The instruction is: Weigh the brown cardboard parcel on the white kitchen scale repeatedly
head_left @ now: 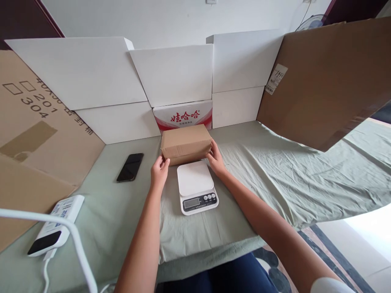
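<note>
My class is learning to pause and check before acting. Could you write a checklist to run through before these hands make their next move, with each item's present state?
1. Both hands on the box: ok; the left hand and right hand hold the small brown box at opposite sides.
2. Box closed: ok on the faces that show.
3. Box lifted off the cloth: cannot tell; its underside is hidden.
4. Scale facing the person: ok; its buttons are on the near side.
5. Display reading: cannot tell; no digits are legible.
6. Phone apart from the hands: ok; it lies left of the left hand.
</note>
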`<action>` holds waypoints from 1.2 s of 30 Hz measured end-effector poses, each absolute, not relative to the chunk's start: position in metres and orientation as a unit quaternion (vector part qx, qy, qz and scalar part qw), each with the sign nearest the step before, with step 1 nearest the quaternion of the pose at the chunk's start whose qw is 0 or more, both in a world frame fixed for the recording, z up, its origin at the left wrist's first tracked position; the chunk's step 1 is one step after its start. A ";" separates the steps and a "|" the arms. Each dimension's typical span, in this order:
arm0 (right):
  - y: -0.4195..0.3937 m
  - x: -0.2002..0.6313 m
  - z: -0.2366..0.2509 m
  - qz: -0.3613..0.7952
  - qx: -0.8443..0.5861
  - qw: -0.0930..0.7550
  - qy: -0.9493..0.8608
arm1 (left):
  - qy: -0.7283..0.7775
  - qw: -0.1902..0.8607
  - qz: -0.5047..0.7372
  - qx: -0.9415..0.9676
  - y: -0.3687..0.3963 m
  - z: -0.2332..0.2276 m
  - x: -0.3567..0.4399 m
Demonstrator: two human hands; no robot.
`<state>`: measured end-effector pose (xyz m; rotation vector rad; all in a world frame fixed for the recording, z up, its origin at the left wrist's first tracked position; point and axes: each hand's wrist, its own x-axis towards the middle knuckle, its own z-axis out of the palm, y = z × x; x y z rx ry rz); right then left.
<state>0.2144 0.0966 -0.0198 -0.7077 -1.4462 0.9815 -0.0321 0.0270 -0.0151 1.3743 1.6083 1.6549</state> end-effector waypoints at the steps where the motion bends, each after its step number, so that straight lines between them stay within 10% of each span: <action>1: 0.095 0.215 -0.017 0.419 -0.291 0.595 -0.621 | 0.579 0.219 0.607 0.498 0.026 -0.013 -0.032; 36: -0.027 0.271 -0.018 0.384 -0.281 0.584 -0.658 | 0.629 0.198 0.596 0.459 -0.116 -0.027 0.011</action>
